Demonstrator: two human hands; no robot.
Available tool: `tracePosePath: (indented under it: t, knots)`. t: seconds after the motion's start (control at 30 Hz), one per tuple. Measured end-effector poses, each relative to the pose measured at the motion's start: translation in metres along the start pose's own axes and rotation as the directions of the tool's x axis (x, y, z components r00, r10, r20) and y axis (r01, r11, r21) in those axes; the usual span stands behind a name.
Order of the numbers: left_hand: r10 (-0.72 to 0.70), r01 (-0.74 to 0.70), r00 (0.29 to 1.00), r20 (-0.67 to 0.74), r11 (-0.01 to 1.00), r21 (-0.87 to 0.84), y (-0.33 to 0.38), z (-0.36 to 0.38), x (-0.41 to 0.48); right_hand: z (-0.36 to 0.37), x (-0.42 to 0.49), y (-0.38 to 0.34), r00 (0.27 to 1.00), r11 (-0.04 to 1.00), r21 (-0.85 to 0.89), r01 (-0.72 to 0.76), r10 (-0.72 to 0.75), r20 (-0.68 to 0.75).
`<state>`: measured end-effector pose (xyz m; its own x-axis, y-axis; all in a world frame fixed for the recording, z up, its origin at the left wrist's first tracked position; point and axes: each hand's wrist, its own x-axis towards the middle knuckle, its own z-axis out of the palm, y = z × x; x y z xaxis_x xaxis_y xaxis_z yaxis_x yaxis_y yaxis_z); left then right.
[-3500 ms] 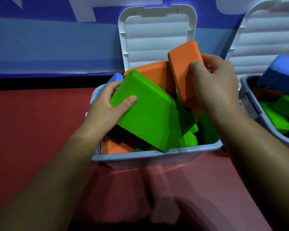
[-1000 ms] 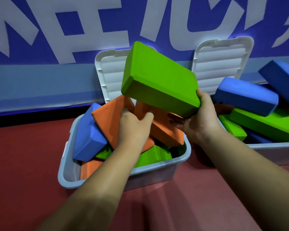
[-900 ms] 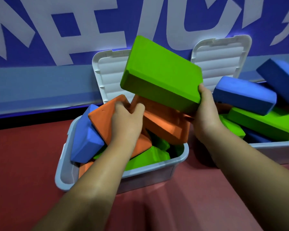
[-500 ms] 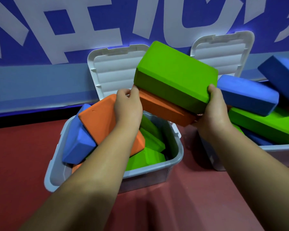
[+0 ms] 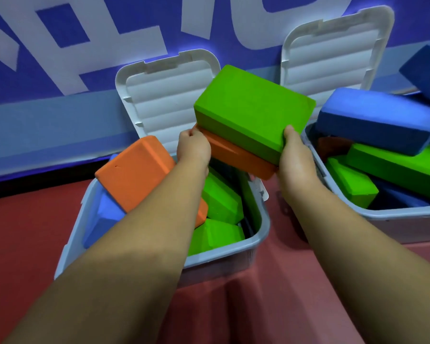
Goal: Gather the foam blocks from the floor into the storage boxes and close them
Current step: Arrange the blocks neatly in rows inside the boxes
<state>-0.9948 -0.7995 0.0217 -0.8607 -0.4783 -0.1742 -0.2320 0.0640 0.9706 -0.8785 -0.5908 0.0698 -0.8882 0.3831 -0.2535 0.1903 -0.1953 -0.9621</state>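
Note:
A green foam block [image 5: 253, 108] lies stacked on an orange foam block [image 5: 236, 157], both held in the air above the left storage box [image 5: 224, 254]. My left hand [image 5: 194, 147] grips the stack's left end and my right hand [image 5: 296, 157] grips its right end. Inside the left box sit another orange block [image 5: 137, 172], a blue block [image 5: 102, 217] and green blocks [image 5: 221, 202]. Its white lid [image 5: 164, 95] stands open behind it.
A second storage box [image 5: 392, 214] at the right holds blue blocks [image 5: 377, 120] and green blocks [image 5: 397, 167] piled above its rim, its lid [image 5: 333, 50] open against the blue lettered wall. Red floor [image 5: 271, 306] lies in front of both boxes.
The green block was lifted out by my right hand. My left hand pulled up an orange block beneath it, and both hands now hold the stack higher, shifted right above the box.

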Motion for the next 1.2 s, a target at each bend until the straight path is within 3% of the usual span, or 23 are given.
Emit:
tracePosePath:
  t: [0.1,0.2,0.3,0.37,0.43,0.5,0.73,0.93,1.2]
  knots:
    - [-0.027,0.030,0.996,0.090,0.999,-0.034,-0.053,0.015,0.089,0.011,0.003,0.008,0.998,0.990,-0.132,-0.046,0.050,0.026]
    - [-0.068,0.061,0.990,0.126,0.997,0.054,-0.083,0.025,0.135,0.024,0.014,0.015,0.999,0.989,-0.139,-0.044,0.045,0.010]
    - [-0.043,0.035,0.997,0.056,0.988,0.148,-0.081,0.029,0.114,0.037,0.025,0.014,1.000,0.982,-0.190,-0.007,0.007,0.002]
    - [0.025,-0.030,0.999,0.027,0.978,0.209,-0.044,0.020,0.047,0.041,0.032,0.015,1.000,0.976,-0.216,0.006,-0.010,-0.016]
    - [0.021,-0.043,0.997,0.074,0.947,0.319,-0.022,0.014,0.009,0.042,0.035,0.017,0.999,0.979,-0.204,-0.029,0.021,-0.041]
    - [-0.071,0.015,0.989,0.132,0.923,0.384,-0.010,0.011,-0.008,0.043,0.035,0.018,0.998,0.981,-0.185,-0.051,0.041,-0.058]
    - [-0.195,0.141,0.968,0.159,0.944,0.299,-0.010,0.022,0.021,0.056,0.025,0.018,0.998,0.970,-0.239,0.035,-0.047,-0.045]
    - [-0.132,0.052,0.966,0.223,0.941,0.334,0.012,0.006,-0.037,0.059,0.027,0.013,0.999,0.975,-0.222,-0.005,-0.006,-0.051]
    - [-0.055,-0.014,0.947,0.315,0.977,0.213,0.058,-0.050,-0.086,0.059,0.018,0.011,0.995,0.971,-0.233,-0.057,0.037,-0.090]
